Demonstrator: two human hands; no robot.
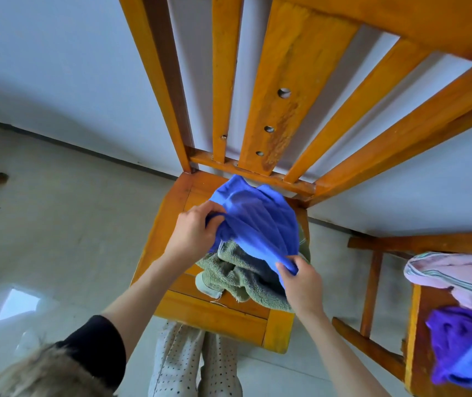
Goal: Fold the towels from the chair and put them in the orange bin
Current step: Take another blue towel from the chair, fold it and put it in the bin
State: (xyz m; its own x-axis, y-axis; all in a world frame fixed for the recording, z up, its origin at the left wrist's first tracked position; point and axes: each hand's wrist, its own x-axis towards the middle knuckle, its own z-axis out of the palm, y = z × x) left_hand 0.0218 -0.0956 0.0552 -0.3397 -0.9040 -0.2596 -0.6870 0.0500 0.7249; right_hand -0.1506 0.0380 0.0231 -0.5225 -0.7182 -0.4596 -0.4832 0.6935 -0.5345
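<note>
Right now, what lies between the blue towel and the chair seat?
In the head view, a crumpled green towel lies on the chair seat under the blue towel, which both hands grip.

Both hands [246, 253] grip blue towel [257, 219], seemingly above chair [171, 213].
</note>
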